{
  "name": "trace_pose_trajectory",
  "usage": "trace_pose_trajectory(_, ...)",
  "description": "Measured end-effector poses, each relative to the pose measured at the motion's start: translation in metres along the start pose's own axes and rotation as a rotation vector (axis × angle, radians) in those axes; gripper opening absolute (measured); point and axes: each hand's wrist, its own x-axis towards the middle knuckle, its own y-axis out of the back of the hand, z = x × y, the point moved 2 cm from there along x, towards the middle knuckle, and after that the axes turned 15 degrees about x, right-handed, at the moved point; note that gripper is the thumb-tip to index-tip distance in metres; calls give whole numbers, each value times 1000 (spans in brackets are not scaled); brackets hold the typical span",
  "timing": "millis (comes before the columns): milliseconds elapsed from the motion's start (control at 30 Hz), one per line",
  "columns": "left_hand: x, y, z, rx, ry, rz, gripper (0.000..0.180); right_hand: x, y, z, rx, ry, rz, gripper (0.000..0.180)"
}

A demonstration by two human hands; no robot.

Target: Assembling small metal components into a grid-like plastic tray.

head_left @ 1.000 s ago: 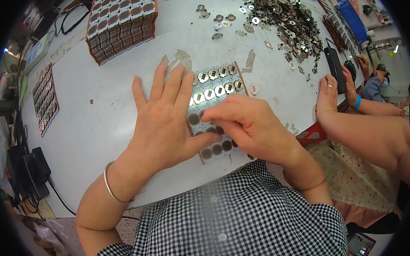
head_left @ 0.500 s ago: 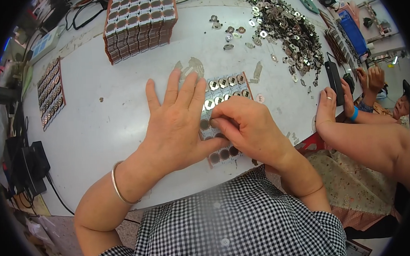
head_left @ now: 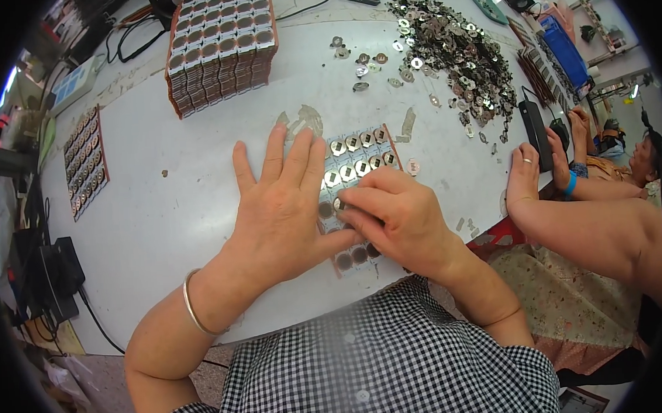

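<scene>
Tray [head_left: 358, 161] of round shiny metal discs in gridded brown cells, flat on white counter [head_left: 169, 213], left hand [head_left: 283, 208] spread flat across it, right hand [head_left: 398, 218] fingers pressed together, pinching one disc.
</scene>
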Motion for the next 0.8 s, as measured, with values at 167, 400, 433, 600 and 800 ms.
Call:
trace_pose_trajectory(167, 0, 4, 1, 22, -10, -46, 109, -4, -3, 1, -73, 120, 6, 21)
trace_pose_trajectory(400, 1, 1, 3, 60, -27, -55, 112, -7, -7, 5, -37, 113, 46, 15)
trace_pose_trajectory(433, 1, 1, 3, 55, -29, -61, 113, -9, -6, 5, -51, 91, 29, 17)
trace_pose_trajectory(600, 4, 2, 2, 49, -22, -63, 112, -10, 17, 14, -14, 87, 178, 28)
trace_pose_trajectory(800, 1, 8, -1, -19, 4, -94, 113, -11, 73, 37, -220, -10, 208, 28)
